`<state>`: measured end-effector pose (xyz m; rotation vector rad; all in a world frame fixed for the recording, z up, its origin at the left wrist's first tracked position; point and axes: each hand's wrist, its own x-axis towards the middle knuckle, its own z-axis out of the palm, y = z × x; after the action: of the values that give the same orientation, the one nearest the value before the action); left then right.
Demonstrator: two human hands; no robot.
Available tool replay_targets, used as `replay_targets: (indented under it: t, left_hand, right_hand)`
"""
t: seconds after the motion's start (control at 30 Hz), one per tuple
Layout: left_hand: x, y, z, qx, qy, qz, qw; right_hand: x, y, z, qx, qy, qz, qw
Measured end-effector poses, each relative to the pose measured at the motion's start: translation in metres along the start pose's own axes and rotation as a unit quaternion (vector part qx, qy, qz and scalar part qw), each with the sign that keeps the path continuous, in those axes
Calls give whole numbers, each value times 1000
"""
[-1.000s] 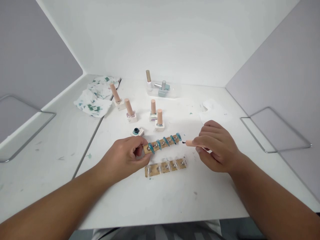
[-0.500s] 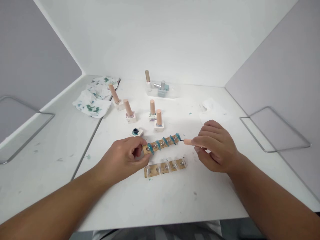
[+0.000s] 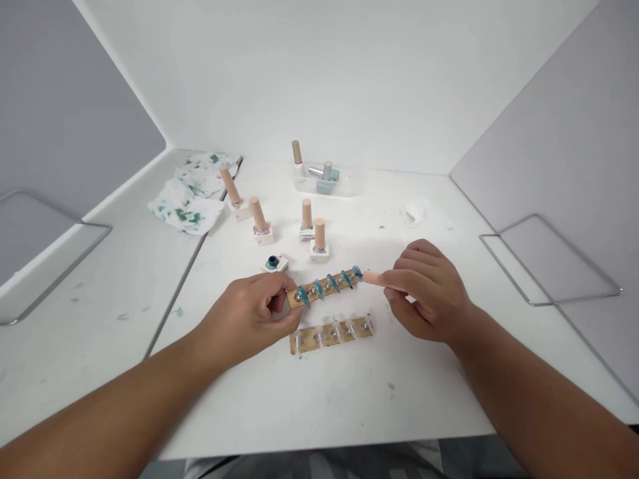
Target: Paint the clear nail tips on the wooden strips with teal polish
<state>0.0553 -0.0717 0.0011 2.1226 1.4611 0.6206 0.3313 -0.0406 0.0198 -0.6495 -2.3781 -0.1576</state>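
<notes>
The left hand (image 3: pixel 249 313) is clamped on the left end of the strip (image 3: pixel 327 286), a small wooden bar carrying five teal nail tips. Thumb and fingers pinch that end from both sides. The strip lies slanted over the table (image 3: pixel 324 406), its right end farther from the person; whether it rests on the surface cannot be told.

The right hand (image 3: pixel 429 289) is at the strip's right end, its fingers closed together on a brush (image 3: pixel 375 278) with a peach handle. The handle points at the strip and its front end meets the last teal tip. The bristles are too small to make out.

Just in front of the strip, nearer the person, lies a clear strip (image 3: pixel 332 332), a like bar with uncoloured tips, apart from both hands. Just behind the strip's left end stands an open bottle (image 3: pixel 274 263) with dark teal in its neck. Behind the strip stand four capped bottles (image 3: pixel 319 241). Well behind it is a tray (image 3: pixel 349 188) holding more bottles. Behind the strip and to its left lie stained tissues (image 3: pixel 184 209). Well off to the strip's left and right lie a left frame (image 3: pixel 54 276) and a right frame (image 3: pixel 574 298) of bent wire.
</notes>
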Motion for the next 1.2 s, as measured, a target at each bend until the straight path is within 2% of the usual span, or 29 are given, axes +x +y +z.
replay_targets:
  t: [0.2,0.43,0.6,0.7,0.87,1.0,1.1,1.2]
  left_hand:
    - [2,1,-1,4,-9,-1,1000]
    - [1,1,1,5,-1,10,1000]
    - [2,1,0,3,-4,10,1000]
    - [2,0,0,4,-4,11,1000]
    - [0,-1,1,4,-3,11,1000]
    - [0,0,0,2,-5,5,1000]
    - [0,0,0,4,-10,9,1000]
    - [1,0,-1,4,-14,12,1000]
  right_hand:
    - [1,-1,3,-19,-41,10,999]
    - [1,0,1,-9,-2,-14,1000]
    - [3,-1,3,-36,-28,12,999]
    - [3,0,2,-9,-46,2,999]
    - [2,1,1,8,-7,1,1000]
    - [3,0,2,-12,-21,25,999]
    - [4,1,1,16,-43,5,999]
    - [2,2,-1,40,-34,-21,998]
